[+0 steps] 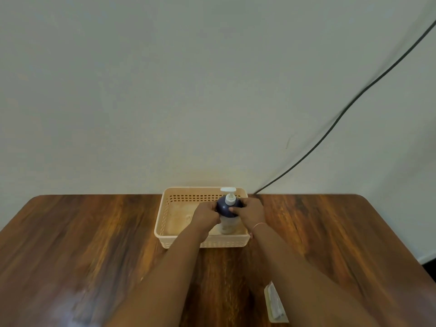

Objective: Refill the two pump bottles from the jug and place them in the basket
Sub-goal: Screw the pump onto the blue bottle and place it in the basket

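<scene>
A beige slotted basket (179, 197) stands at the table's far middle edge, against the wall. Inside its right half, a pump bottle (228, 206) with a dark blue shoulder, a pale lower body and a white pump head stands upright. My left hand (205, 214) grips its left side and my right hand (252, 212) grips its right side, fingers curled round the shoulder. A second pump bottle and the jug are not in view.
The wooden table (94, 244) spreads wide to both sides of the basket. A flat pale packet (274, 303) lies near the front edge on the right. A black cable (354, 100) runs down the wall to the table's back edge.
</scene>
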